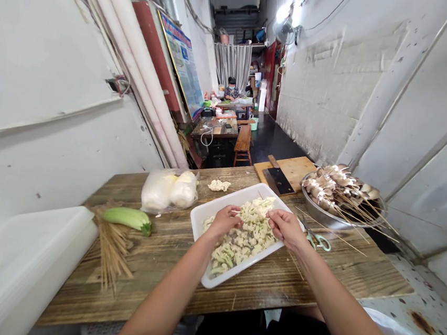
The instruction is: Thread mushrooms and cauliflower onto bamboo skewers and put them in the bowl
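Observation:
A white rectangular tray (203, 215) full of cauliflower florets (242, 238) lies on the wooden table (158, 266) in front of me. Both my hands hover over the florets. My left hand (224, 221) is closed in a pinch on a floret and a thin bamboo skewer that points right. My right hand (287, 227) is curled, its fingers pinched at the other part of the same skewer near the florets.
Bundle of bamboo skewers (113, 249) and a green vegetable (129, 217) lie at left. Bagged white food (170, 188), loose floret (219, 185), cutting board with cleaver (280, 179), metal bowl of skewered mushrooms (339, 197), scissors (319, 241). A person sits far down the corridor (231, 88).

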The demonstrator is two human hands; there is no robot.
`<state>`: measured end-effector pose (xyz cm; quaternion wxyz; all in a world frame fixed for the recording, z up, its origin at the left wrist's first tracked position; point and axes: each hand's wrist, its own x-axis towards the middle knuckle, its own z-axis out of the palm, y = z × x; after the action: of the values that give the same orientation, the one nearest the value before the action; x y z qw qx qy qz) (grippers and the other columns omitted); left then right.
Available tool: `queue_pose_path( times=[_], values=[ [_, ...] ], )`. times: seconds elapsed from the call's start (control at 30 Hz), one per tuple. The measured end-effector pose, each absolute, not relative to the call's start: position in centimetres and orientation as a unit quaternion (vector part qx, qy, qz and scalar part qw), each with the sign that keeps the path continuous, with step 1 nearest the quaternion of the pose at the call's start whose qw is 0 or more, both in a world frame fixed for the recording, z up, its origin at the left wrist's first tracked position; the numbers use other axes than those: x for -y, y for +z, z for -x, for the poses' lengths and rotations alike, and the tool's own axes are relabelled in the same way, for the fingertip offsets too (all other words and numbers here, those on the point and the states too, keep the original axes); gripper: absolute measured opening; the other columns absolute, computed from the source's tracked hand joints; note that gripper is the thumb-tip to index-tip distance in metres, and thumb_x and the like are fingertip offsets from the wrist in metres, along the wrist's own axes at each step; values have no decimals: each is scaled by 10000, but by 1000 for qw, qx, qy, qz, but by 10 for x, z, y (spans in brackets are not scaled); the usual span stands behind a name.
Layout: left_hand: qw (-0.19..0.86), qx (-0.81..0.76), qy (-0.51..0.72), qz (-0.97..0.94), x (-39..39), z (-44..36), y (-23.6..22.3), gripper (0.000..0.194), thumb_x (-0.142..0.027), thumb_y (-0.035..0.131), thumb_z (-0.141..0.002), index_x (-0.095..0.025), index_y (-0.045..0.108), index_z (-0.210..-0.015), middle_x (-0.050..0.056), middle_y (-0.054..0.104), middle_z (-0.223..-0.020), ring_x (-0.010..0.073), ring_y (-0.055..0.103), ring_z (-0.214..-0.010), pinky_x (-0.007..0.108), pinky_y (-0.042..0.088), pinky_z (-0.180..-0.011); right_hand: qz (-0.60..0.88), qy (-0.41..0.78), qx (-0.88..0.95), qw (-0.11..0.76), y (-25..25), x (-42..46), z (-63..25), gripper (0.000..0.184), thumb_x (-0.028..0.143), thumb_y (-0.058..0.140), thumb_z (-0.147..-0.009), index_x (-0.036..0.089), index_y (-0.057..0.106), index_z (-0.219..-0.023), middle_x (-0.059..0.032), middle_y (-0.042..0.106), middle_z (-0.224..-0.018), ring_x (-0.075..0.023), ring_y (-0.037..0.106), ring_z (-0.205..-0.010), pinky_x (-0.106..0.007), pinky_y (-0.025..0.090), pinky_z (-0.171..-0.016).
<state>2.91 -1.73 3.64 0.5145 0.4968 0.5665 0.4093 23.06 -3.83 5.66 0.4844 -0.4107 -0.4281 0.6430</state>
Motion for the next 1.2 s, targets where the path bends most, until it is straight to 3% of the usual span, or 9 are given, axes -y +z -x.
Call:
queue_pose_path(
  times=[0.17, 0.4, 0.57, 0.77, 0.93, 1.2],
  values=[
    [631, -463, 527, -332, 16, -28, 46, 233, -140, 715, -617, -143, 556, -788, 26, 593, -727, 142, 626, -751, 304, 505, -753, 410, 661, 448, 442, 64, 40, -231, 332, 440, 686, -633, 139, 561, -698, 76, 482, -442, 5, 251, -259, -148, 99, -282],
    [629, -408, 592, -296, 13, -24, 47, 303, -115, 758, -569, -125, 613, -835, -4, 593, -705, 78, 590, -662, 252, 494, -752, 426, 669, 445, 416, 76, 65, -217, 317, 440, 665, -661, 145, 557, -705, 79, 491, -435, 0, 250, -248, -144, 125, -269],
    [624, -391, 603, -306, 18, -28, 55, 394, -153, 776, -549, -140, 620, -911, 24, 628, -816, 109, 600, -738, 306, 495, -772, 449, 670, 438, 397, 73, 78, -206, 285, 420, 650, -660, 154, 551, -683, 84, 480, -415, -8, 257, -244, -146, 131, -260],
    [593, -413, 607, -331, 18, -29, 58, 370, -188, 789, -525, -125, 641, -859, -14, 592, -683, 84, 565, -652, 270, 491, -711, 462, 655, 442, 402, 71, 77, -204, 282, 419, 643, -653, 155, 550, -679, 85, 482, -415, -10, 262, -245, -149, 130, -262],
    [606, -413, 587, -343, 21, -30, 62, 358, -232, 769, -572, -142, 644, -895, 22, 621, -773, 131, 598, -744, 273, 491, -680, 460, 657, 438, 407, 69, 76, -205, 291, 433, 641, -651, 160, 543, -675, 86, 479, -407, -12, 251, -239, -156, 125, -260],
    [670, -353, 569, -320, 20, -25, 60, 391, -207, 726, -650, -171, 621, -1025, -18, 555, -713, 79, 563, -681, 215, 470, -652, 462, 646, 454, 404, 69, 79, -206, 282, 427, 634, -670, 159, 545, -672, 87, 475, -404, -13, 259, -243, -155, 138, -262]
  ],
)
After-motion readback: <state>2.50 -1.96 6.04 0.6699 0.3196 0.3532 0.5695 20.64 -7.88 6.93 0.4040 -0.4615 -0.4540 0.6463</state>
